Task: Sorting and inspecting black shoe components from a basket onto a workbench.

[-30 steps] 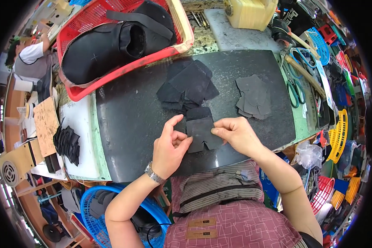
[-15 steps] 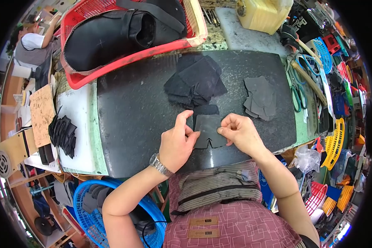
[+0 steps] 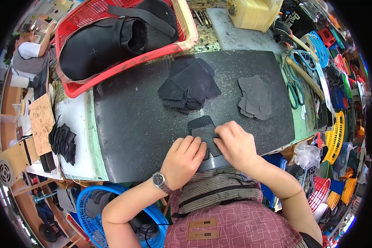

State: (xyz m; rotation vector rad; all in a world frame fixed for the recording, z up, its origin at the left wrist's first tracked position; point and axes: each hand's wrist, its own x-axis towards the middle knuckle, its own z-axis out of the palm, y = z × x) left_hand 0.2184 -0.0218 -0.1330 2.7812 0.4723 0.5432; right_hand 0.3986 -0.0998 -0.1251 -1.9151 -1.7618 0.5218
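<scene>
A small dark grey leather piece (image 3: 205, 133), notched at its near edge, lies over a black fuzzy-looking piece (image 3: 200, 121) on the dark slab (image 3: 132, 136). The black piece sticks out at the far end. My left hand (image 3: 183, 159), wearing a watch, presses its bent fingers onto the leather's left part. At the right edge, my right hand (image 3: 238, 145) has its fingers curled with the thumb and forefinger on the leather; its fingertips are partly hidden. Just beyond sits a stack of black fabric pieces (image 3: 190, 84). To the right is a pile of grey leather pieces (image 3: 256, 98).
A red basket (image 3: 124, 68) holding black shoe uppers overlaps the slab's far left. Black pieces (image 3: 63, 142) stand bunched on a white board at left. Scissors (image 3: 295, 94) and a wooden-handled tool (image 3: 305, 77) lie along the right. A blue basket (image 3: 122, 189) stands below the left edge.
My left hand has shifted from pinching the leather's left edge to pressing on its top. My right hand has moved slightly toward the leather's far right corner. The view has shifted a little.
</scene>
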